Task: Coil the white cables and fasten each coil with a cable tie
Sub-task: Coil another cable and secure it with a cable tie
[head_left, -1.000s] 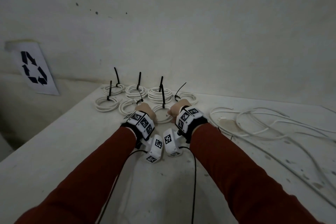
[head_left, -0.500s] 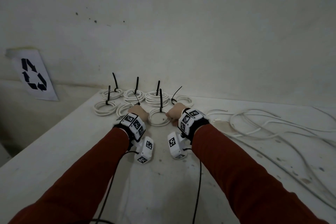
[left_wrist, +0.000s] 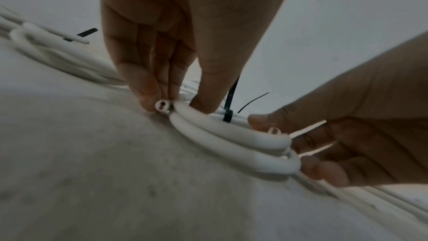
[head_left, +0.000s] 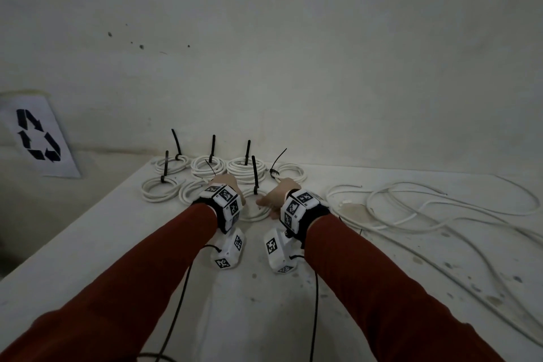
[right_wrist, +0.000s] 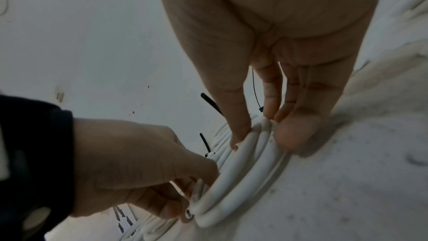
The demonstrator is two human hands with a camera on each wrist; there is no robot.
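Observation:
A coiled white cable (head_left: 255, 212) lies on the table between my hands, with a black cable tie (head_left: 254, 173) standing up from its far side. My left hand (left_wrist: 176, 106) pinches the coil's left side between thumb and fingers, next to a cut cable end (left_wrist: 163, 105). On the other side, my right hand (right_wrist: 264, 135) grips the coil (right_wrist: 243, 171) between thumb and fingers. In the left wrist view the tie's head (left_wrist: 228, 114) sits on the coil (left_wrist: 231, 140) between both hands.
Several tied coils (head_left: 205, 164) with upright black ties lie in rows just behind my hands, near the wall. Loose white cables (head_left: 440, 209) sprawl over the right of the table (head_left: 147, 244). The table's left edge drops off beside a recycling sign (head_left: 35, 138).
Both hands keep their hold on the same coil and have drawn slightly towards me and lower in the view. The tie still stands upright.

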